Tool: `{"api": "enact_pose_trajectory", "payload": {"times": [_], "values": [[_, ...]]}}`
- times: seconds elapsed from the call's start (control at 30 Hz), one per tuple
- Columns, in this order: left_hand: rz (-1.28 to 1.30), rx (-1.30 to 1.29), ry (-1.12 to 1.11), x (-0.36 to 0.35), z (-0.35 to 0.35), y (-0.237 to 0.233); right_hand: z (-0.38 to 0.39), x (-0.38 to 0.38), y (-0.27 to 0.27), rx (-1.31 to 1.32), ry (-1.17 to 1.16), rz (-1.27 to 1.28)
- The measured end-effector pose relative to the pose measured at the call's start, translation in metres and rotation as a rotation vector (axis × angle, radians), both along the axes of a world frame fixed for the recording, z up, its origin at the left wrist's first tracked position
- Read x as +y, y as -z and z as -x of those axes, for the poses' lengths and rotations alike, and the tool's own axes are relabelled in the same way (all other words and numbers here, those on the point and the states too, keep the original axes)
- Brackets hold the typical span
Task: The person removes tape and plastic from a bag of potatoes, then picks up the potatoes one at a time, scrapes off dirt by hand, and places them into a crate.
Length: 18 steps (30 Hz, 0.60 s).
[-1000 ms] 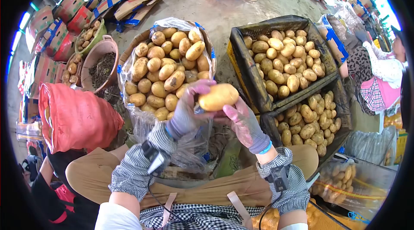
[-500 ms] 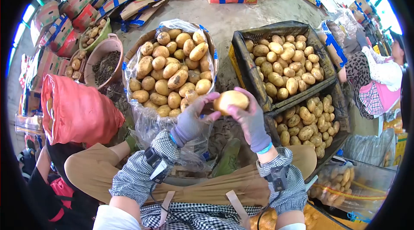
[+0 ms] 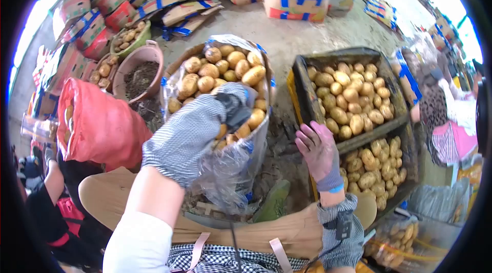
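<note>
My left hand (image 3: 248, 95), in a grey glove, reaches over the plastic-lined round carton (image 3: 270, 86) heaped with potatoes (image 3: 208, 70). The checked sleeve and a dark wrist device cover most of this hand, so its fingers and anything in them are hidden. My right hand (image 3: 319, 154), in a dirt-stained grey and pink glove, is raised palm up with its fingers apart and holds nothing. It hovers left of the dark crates, near the corner of the upper crate (image 3: 302, 106), which is full of smaller potatoes (image 3: 353, 96).
A lower crate (image 3: 410, 145) of potatoes adjoins it at the right. Left are a red sack (image 3: 100, 124) and a pink tub (image 3: 159, 68) of dirt. Taped cartons (image 3: 294, 4) and flattened cardboard (image 3: 187, 14) lie behind. Another person (image 3: 453, 119) sits at far right.
The potato both hands held is no longer visible. My left hand has moved forward over the round carton; my right hand has opened and shifted right. The view has tilted slightly.
</note>
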State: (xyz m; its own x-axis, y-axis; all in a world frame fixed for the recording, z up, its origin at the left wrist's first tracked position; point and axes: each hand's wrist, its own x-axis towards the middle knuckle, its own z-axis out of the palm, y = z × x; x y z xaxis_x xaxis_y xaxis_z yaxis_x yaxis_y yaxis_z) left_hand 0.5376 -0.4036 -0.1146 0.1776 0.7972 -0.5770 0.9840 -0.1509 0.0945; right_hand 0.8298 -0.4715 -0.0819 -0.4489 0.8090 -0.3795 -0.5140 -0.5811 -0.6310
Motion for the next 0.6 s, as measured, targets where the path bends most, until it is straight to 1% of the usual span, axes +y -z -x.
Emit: {"api": "enact_pose_trajectory", "payload": {"times": [0.17, 0.3, 0.4, 0.6], "values": [[0.128, -0.013, -0.085, 0.014, 0.002, -0.015, 0.004, 0.005, -0.001, -0.108, 0.002, 0.042], [0.182, -0.024, -0.128, 0.010, 0.006, -0.023, 0.008, 0.004, 0.001, -0.110, -0.058, 0.051], [0.219, -0.024, -0.138, 0.006, 0.008, -0.027, 0.012, -0.001, -0.008, -0.184, -0.044, 0.048], [0.334, -0.022, -0.165, -0.005, 0.011, -0.036, 0.017, 0.000, -0.009, -0.214, -0.066, 0.049]]}}
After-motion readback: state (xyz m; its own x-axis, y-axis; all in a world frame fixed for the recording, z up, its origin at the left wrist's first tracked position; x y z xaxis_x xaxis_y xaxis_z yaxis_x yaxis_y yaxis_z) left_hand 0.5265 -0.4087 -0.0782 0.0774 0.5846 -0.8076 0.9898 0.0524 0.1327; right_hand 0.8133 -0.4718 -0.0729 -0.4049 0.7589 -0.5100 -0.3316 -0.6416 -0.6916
